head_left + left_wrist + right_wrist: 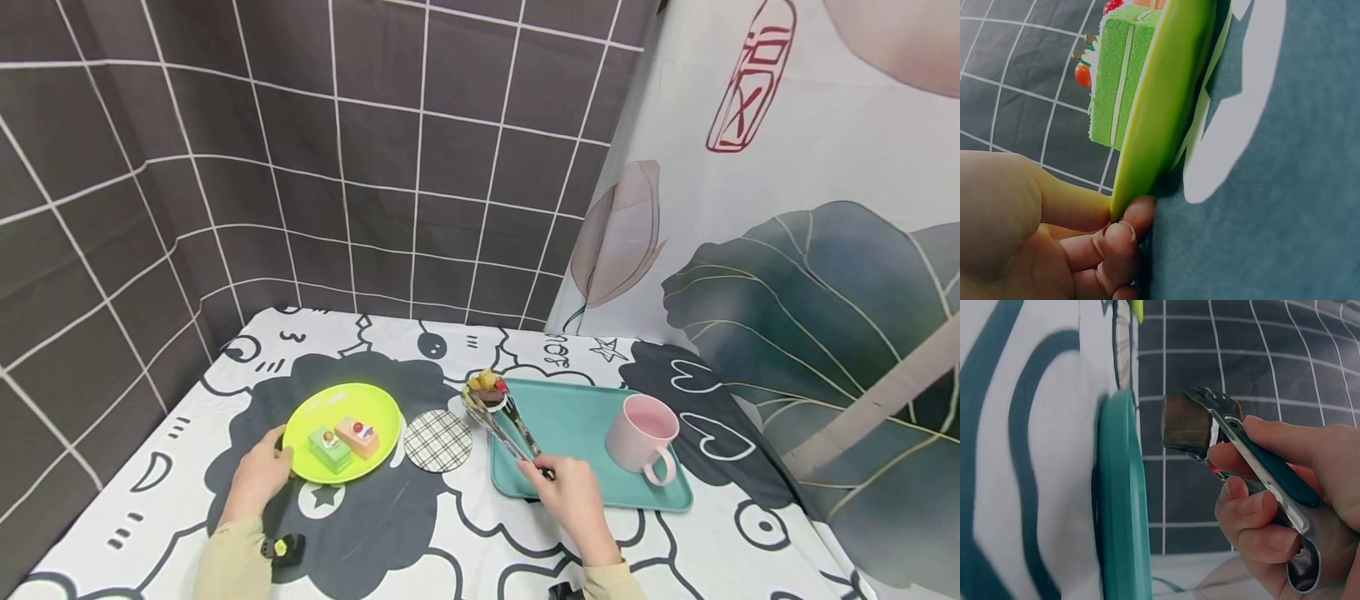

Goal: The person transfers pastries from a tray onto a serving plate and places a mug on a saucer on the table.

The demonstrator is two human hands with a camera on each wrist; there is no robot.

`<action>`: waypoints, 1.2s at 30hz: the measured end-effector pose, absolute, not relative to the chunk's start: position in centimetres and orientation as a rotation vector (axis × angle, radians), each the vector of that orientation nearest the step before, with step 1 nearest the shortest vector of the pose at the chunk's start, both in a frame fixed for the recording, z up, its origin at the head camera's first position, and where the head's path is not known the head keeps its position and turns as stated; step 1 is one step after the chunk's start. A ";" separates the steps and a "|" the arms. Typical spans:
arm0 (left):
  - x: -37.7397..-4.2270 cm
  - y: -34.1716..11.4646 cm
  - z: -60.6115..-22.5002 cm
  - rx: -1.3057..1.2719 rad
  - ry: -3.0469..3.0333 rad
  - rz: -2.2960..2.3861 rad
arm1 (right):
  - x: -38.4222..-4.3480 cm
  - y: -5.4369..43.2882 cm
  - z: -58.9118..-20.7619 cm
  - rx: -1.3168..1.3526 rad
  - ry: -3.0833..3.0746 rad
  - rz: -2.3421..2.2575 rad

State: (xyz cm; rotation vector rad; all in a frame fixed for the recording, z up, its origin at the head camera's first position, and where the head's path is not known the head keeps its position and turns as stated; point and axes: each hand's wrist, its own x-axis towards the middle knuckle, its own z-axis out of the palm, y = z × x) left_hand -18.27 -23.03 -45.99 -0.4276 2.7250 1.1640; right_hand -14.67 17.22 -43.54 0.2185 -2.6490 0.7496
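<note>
My left hand (258, 477) pinches the left rim of a lime-green plate (303, 421), thumb on top and fingers beneath in the left wrist view. On the plate sit a green cake slice (330, 450) and a pink cake slice (358, 437), side by side. My right hand (573, 498) grips metal tongs (1254, 462) with dark handle inlays. Between the tong tips is a brown piece of cake (1186, 422) topped with yellow and red fruit. It is held up over the left edge of a teal tray (570, 417).
A pink mug (643, 433) stands on the tray's right side, handle toward the front. Between plate and tray lies a round checked coaster (438, 442). The patterned cloth (397, 575) covers the table, with a dark grid curtain (375, 142) behind.
</note>
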 end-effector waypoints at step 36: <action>-18.2 -23.0 -45.9 -0.398 2.749 1.145 | -16.8 8.9 -43.8 0.742 -2.561 0.609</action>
